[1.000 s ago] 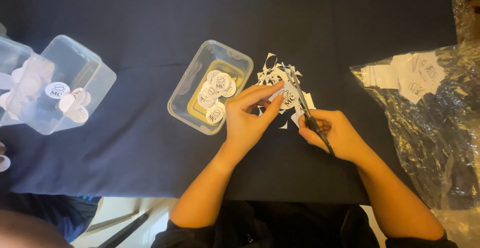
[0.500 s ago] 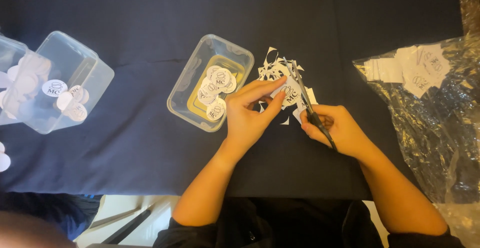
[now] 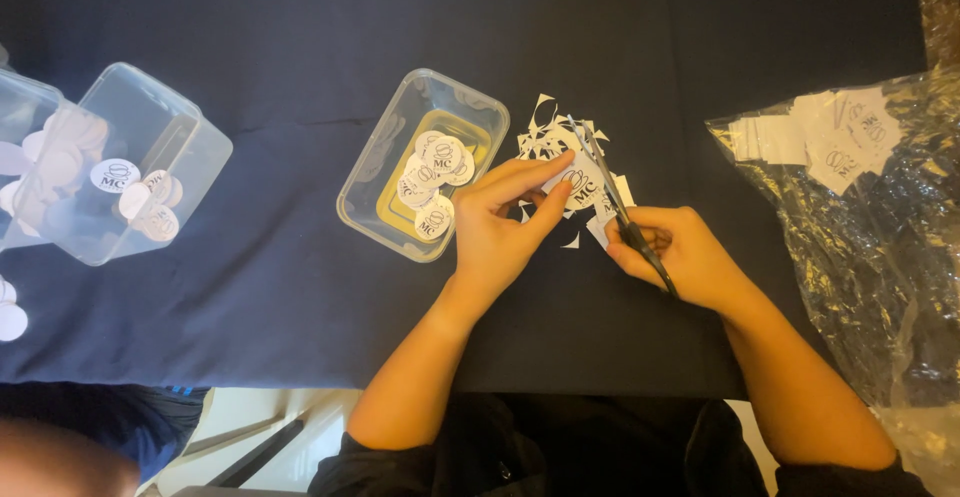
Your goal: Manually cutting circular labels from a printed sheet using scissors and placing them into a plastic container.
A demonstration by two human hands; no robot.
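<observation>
My left hand [image 3: 500,232] pinches the printed paper piece [image 3: 580,185] just ahead of my right hand [image 3: 680,257], which is closed around the handles of the scissors [image 3: 615,197]. The clear tub of cut rounds [image 3: 400,217] sits just left of my left hand. The scissors' long axis slants, tips pointing up-left and away from me, over the white scraps [image 3: 545,137]. I judge my left fingertips [image 3: 562,192] lie close to the blades; if the paper turns, I could nick one or cut into the print.
</observation>
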